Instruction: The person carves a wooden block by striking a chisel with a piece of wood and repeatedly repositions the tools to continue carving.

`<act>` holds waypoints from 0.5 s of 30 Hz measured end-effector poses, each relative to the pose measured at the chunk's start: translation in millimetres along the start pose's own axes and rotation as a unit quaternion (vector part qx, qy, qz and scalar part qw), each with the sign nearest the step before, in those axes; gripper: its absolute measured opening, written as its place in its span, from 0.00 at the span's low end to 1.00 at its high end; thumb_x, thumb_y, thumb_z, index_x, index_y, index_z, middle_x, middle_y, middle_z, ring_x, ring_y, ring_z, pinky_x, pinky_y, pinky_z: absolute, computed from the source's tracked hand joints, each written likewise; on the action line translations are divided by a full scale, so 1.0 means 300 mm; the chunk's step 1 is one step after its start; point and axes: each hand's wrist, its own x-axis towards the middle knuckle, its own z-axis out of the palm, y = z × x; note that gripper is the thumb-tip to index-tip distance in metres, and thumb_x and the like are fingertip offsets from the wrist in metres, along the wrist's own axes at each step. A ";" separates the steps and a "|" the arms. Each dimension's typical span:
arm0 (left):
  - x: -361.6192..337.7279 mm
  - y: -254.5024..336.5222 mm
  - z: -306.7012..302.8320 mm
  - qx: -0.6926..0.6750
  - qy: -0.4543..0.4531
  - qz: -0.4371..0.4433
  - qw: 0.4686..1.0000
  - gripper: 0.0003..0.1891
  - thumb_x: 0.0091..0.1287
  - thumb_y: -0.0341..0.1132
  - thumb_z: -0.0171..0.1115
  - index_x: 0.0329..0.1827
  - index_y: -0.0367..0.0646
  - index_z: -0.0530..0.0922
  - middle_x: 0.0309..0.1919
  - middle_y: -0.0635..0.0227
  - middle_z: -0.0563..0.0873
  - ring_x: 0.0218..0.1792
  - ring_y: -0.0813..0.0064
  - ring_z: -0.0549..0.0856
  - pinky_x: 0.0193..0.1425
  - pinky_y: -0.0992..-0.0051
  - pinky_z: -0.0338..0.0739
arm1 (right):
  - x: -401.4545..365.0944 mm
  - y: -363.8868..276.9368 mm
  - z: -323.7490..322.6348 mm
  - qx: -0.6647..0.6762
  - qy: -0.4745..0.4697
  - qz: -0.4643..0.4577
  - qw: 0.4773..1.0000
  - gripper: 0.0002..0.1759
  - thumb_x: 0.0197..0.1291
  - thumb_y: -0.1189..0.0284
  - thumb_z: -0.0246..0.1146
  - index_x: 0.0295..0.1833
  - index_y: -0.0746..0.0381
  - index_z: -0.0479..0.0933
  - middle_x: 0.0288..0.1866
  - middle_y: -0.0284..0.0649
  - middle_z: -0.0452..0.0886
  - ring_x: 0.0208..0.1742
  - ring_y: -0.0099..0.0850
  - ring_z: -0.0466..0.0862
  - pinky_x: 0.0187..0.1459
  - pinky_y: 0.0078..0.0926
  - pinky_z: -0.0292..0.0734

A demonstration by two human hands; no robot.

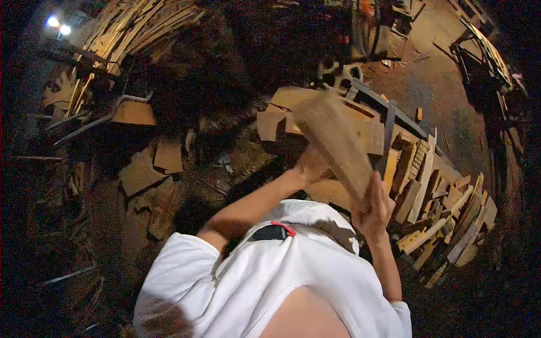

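Note:
A thick wooden board, slightly blurred, is held up at a slant in front of my body. My left hand grips its left side, the fingers partly hidden behind the wood. At the lower right end, my right hand is closed around the board with the thumb side up. Beneath and beyond it lie several cut wood blocks, some partly covered by the board.
Many offcuts are piled to the right, beside a dark metal rail. Flat wood pieces lie on the ground at left. Long thin strips are heaped at the upper left, near a bright lamp.

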 end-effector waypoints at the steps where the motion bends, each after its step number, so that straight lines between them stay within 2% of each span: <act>1: 0.004 -0.003 -0.004 0.009 0.000 -0.002 1.000 0.16 0.67 0.38 0.64 0.55 0.43 0.78 0.50 0.61 0.83 0.54 0.61 0.81 0.62 0.63 0.74 | -0.002 0.002 0.009 0.008 0.003 -0.003 1.000 0.40 0.60 0.72 0.68 0.78 0.61 0.64 0.37 0.49 0.80 0.28 0.42 0.81 0.28 0.36 0.78; 3: 0.011 0.001 -0.010 0.144 -0.085 -0.017 0.986 0.17 0.68 0.38 0.63 0.58 0.43 0.78 0.53 0.60 0.82 0.58 0.60 0.79 0.66 0.62 0.71 | -0.001 0.007 0.015 -0.017 -0.105 0.063 0.992 0.41 0.59 0.72 0.68 0.78 0.63 0.63 0.38 0.51 0.81 0.29 0.42 0.83 0.29 0.35 0.79; 4: 0.034 0.106 -0.076 0.022 -0.095 -0.048 0.994 0.19 0.69 0.38 0.62 0.61 0.44 0.77 0.57 0.59 0.81 0.62 0.59 0.78 0.71 0.61 0.69 | -0.006 0.011 0.015 -0.028 -0.099 0.053 0.993 0.41 0.59 0.73 0.68 0.78 0.62 0.63 0.37 0.51 0.79 0.28 0.44 0.81 0.29 0.38 0.77; 5: 0.036 0.091 -0.060 0.023 -0.093 -0.048 0.994 0.19 0.69 0.38 0.62 0.61 0.44 0.77 0.57 0.59 0.81 0.62 0.59 0.78 0.71 0.61 0.69 | -0.019 0.028 0.015 -0.028 -0.099 0.051 0.993 0.41 0.59 0.73 0.68 0.78 0.62 0.63 0.37 0.51 0.79 0.28 0.44 0.81 0.29 0.38 0.77; 7: 0.028 0.072 -0.030 0.078 -0.015 0.055 0.995 0.20 0.61 0.31 0.66 0.58 0.41 0.79 0.56 0.50 0.84 0.58 0.50 0.84 0.62 0.59 0.81 | -0.047 0.029 0.015 -0.007 -0.026 0.020 0.999 0.41 0.60 0.72 0.69 0.79 0.62 0.63 0.43 0.52 0.82 0.34 0.46 0.85 0.34 0.38 0.81; 8: 0.022 0.062 -0.023 0.075 -0.016 0.054 0.996 0.20 0.61 0.31 0.66 0.58 0.41 0.79 0.56 0.50 0.84 0.58 0.50 0.84 0.62 0.59 0.81 | -0.046 0.026 0.013 -0.008 -0.028 0.022 0.999 0.41 0.60 0.72 0.69 0.79 0.62 0.63 0.43 0.52 0.82 0.34 0.46 0.85 0.34 0.38 0.81; 10: 0.035 0.079 -0.033 0.133 -0.105 -0.032 0.985 0.19 0.61 0.30 0.66 0.57 0.41 0.80 0.51 0.52 0.86 0.55 0.53 0.86 0.59 0.62 0.83 | -0.003 -0.006 0.004 0.026 -0.145 0.141 0.979 0.40 0.62 0.73 0.68 0.79 0.63 0.62 0.57 0.56 0.83 0.50 0.47 0.88 0.46 0.34 0.84; 11: 0.048 0.084 -0.033 0.133 -0.103 -0.031 0.985 0.19 0.61 0.30 0.66 0.57 0.41 0.80 0.51 0.52 0.86 0.55 0.53 0.86 0.59 0.62 0.83 | 0.001 0.000 0.005 0.024 -0.146 0.139 0.979 0.40 0.62 0.73 0.68 0.79 0.63 0.62 0.57 0.56 0.83 0.50 0.47 0.88 0.46 0.34 0.84; 13: 0.066 0.102 -0.037 0.147 -0.158 -0.102 0.971 0.17 0.62 0.27 0.64 0.55 0.43 0.82 0.49 0.55 0.87 0.54 0.57 0.86 0.58 0.64 0.83 | -0.016 0.008 0.023 0.068 -0.083 0.113 0.988 0.39 0.64 0.73 0.67 0.79 0.63 0.61 0.67 0.55 0.78 0.61 0.46 0.85 0.55 0.30 0.82; 14: 0.069 0.107 -0.046 0.142 -0.161 -0.100 0.972 0.17 0.62 0.27 0.64 0.55 0.43 0.82 0.49 0.55 0.87 0.54 0.57 0.86 0.58 0.64 0.83 | -0.038 0.018 0.032 0.072 -0.062 0.119 0.988 0.39 0.66 0.75 0.66 0.80 0.62 0.59 0.72 0.53 0.74 0.64 0.44 0.83 0.57 0.31 0.81; 15: 0.083 0.118 -0.076 0.134 -0.124 -0.052 0.982 0.16 0.61 0.27 0.64 0.53 0.44 0.83 0.49 0.56 0.87 0.52 0.59 0.87 0.57 0.64 0.83 | -0.048 0.026 0.037 0.064 -0.062 0.124 0.988 0.39 0.66 0.75 0.66 0.80 0.62 0.59 0.72 0.53 0.74 0.64 0.44 0.83 0.57 0.31 0.81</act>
